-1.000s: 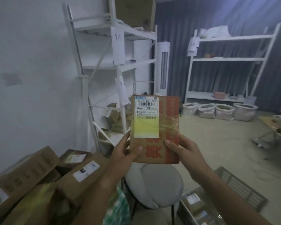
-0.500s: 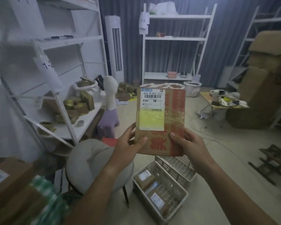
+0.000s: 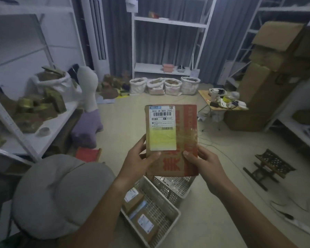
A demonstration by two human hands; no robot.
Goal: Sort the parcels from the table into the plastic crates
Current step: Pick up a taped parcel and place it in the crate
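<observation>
I hold a flat brown cardboard parcel (image 3: 183,133) upright in front of me, its white and yellow shipping label facing me and red print down its right side. My left hand (image 3: 138,159) grips its lower left edge with the thumb on the front. My right hand (image 3: 204,161) grips the lower right edge the same way. Below the parcel on the floor stand two white plastic crates: the near crate (image 3: 170,208) holds two labelled brown parcels (image 3: 143,224), and the far crate (image 3: 179,188) behind it is partly hidden by the held parcel.
A grey round chair seat (image 3: 61,194) is at lower left. White shelving (image 3: 36,133) with small boxes stands on the left. Tall cardboard boxes (image 3: 268,77) rise at right, several white sacks (image 3: 165,85) line the back, and a small dark stool (image 3: 270,165) sits at right.
My view has swung right, away from the table's parcels and towards the floor. The crates now lie directly below the held parcel. Both hands keep the same grip.
</observation>
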